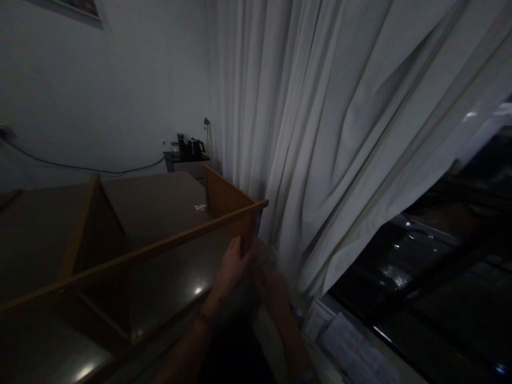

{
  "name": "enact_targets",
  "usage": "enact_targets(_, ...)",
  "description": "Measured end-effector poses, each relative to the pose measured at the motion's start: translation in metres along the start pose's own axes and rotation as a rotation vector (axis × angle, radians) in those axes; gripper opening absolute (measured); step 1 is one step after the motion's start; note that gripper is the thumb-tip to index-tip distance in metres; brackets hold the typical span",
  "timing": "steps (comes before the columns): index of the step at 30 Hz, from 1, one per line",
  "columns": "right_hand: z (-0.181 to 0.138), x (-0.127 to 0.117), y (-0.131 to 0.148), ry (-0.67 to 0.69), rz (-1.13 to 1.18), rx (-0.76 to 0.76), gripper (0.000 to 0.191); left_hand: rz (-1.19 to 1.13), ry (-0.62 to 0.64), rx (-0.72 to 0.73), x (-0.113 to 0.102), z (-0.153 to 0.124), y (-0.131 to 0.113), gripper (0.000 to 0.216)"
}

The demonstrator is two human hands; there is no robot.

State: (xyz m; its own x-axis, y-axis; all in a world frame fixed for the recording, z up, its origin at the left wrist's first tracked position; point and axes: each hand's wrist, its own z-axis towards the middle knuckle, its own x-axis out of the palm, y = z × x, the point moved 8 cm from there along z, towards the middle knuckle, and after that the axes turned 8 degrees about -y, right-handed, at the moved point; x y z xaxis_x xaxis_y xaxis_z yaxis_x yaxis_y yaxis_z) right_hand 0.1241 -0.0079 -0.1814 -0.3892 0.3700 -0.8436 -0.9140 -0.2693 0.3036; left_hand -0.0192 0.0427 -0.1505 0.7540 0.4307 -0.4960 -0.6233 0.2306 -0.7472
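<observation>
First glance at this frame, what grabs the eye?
The big white curtain fills the upper right, pulled off a dark window at lower right. At bottom centre the left hand and right hand meet beside the end of a wooden desk divider; what they hold is too dim to tell. A kettle stands in the far corner.

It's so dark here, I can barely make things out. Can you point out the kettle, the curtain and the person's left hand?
kettle (194,148): head view, its dark body.
curtain (320,133): head view, middle folds.
left hand (232,266): head view, back of hand.
</observation>
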Motion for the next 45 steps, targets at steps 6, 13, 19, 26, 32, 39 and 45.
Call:
enact_targets(6, 0.001, -0.005, 0.006, 0.037, -0.057, -0.087, 0.031, 0.021, 0.01, -0.007, 0.001, 0.0, 0.001, 0.057)
enact_targets(13, 0.001, -0.009, 0.006, 0.008, -0.044, -0.076, 0.023, 0.014, -0.003, -0.005, 0.001, -0.001, 0.002, 0.056)
enact_targets(19, 0.004, -0.009, 0.003, -0.054, -0.019, 0.07, 0.041, 0.038, -0.02, 0.001, 0.002, -0.001, 0.005, 0.054)
enact_targets(26, 0.002, 0.003, -0.008, -0.05, 0.387, 0.25, 0.062, 0.024, 0.002, 0.011, 0.002, -0.001, 0.002, 0.055)
enact_targets(32, 0.0, -0.006, -0.006, -0.091, 0.19, 0.211, 0.047, 0.034, 0.009, -0.014, 0.002, -0.001, 0.005, 0.06)
enact_targets(39, -0.004, -0.009, -0.007, -0.108, 0.297, 0.249, 0.048, 0.04, 0.002, -0.031, 0.003, -0.002, 0.006, 0.061)
enact_targets(45, -0.006, 0.022, -0.017, -0.018, 0.841, 0.471, 0.066, 0.04, 0.004, -0.017, 0.004, -0.001, 0.006, 0.058)
